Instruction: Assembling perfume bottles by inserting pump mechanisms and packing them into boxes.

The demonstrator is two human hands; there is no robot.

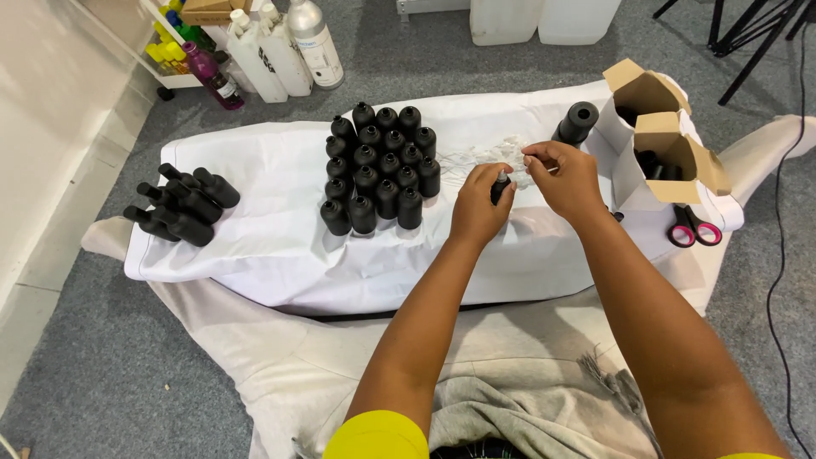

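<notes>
I see my left hand clenched around a small black bottle, holding it upright just above the white cloth. Only the bottle's neck and shoulder show past my fingers. My right hand sits just beside it, fingertips pinched on something thin and pale at the bottle's mouth; I think it is a white dropper tube or insert, but it is too small to tell for sure.

Taking the held bottle as my landmark: directly behind it lies a loose heap of white tube-like pieces. To its left stands a tight cluster of upright black bottles in rows, near but not touching my hand. Much farther left, at the cloth's edge, a pile of black bottles lying on their sides. To its right and behind, a black cylinder stands beside two open cardboard boxes with dark items inside. To its right, near the cloth's edge, pink-handled scissors lie flat. Far behind, on the grey floor, stand white jugs.
</notes>
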